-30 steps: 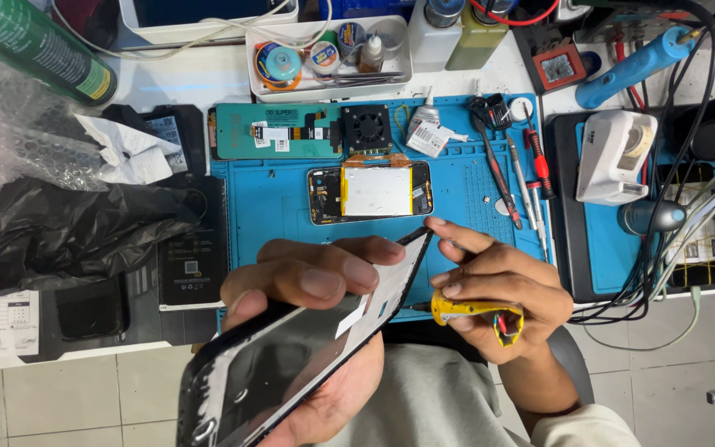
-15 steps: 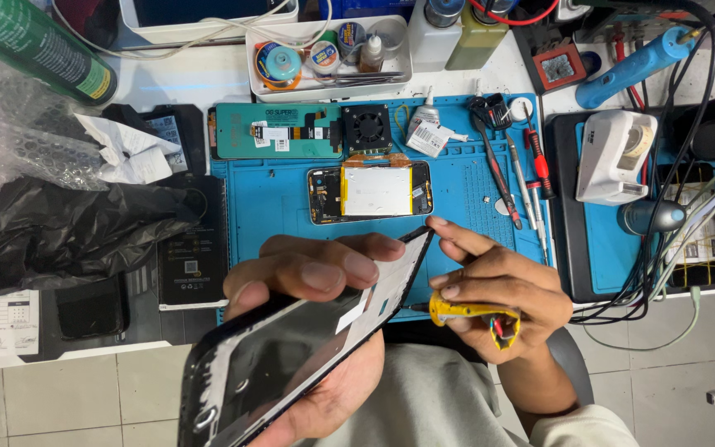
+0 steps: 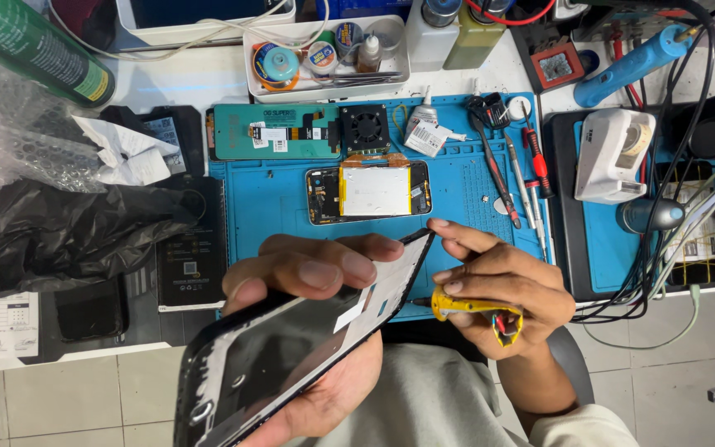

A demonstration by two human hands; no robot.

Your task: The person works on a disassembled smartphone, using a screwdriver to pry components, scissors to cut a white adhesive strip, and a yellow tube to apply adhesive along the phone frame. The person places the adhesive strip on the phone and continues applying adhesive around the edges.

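My left hand (image 3: 312,273) holds a black phone screen panel (image 3: 291,348) tilted above my lap, fingers curled over its top edge. My right hand (image 3: 498,285) grips a yellow-handled tool (image 3: 469,306) whose tip meets the panel's right edge near its upper corner. An opened phone body (image 3: 370,192) with a pale battery lies on the blue work mat (image 3: 283,215) just beyond my hands.
A green circuit board (image 3: 271,131) and small black fan (image 3: 364,128) lie at the mat's far edge. Tweezers and screwdrivers (image 3: 515,170) sit right. A black plastic bag (image 3: 68,232) and bubble wrap lie left. A white device (image 3: 614,153) and cables crowd the right.
The screen panel has shifted slightly in my left hand, and the right hand with the tool stays against its right edge. Little else differs.
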